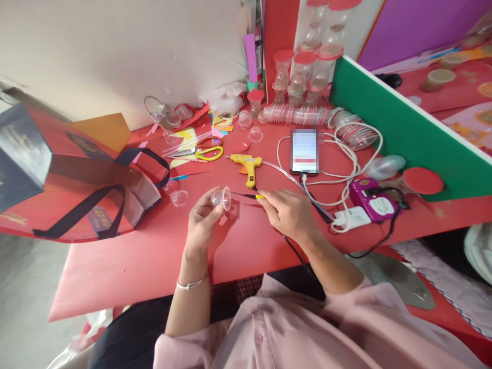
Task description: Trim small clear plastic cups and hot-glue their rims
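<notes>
My left hand [205, 218] grips a small clear plastic cup [221, 198] tipped on its side, its rim turned to the right. In my right hand [286, 212] is a thin soldering iron [246, 195] with a black and yellow handle and a dark cord trailing from below the hand. The iron's tip points left at the cup's rim; whether the two touch I cannot tell. Just beyond them, a yellow glue gun [248, 166] lies on the red table [238, 251]. Another clear cup [179, 198] sits left of my left hand.
Scissors [209, 152] lie among paper scraps. A phone [304, 150] is plugged into a white cable near a purple power socket [378, 202]. Stacked clear cups [295, 114] run along the back. A large paper bag [77, 179] stands left; a green board [400, 133] edges the right.
</notes>
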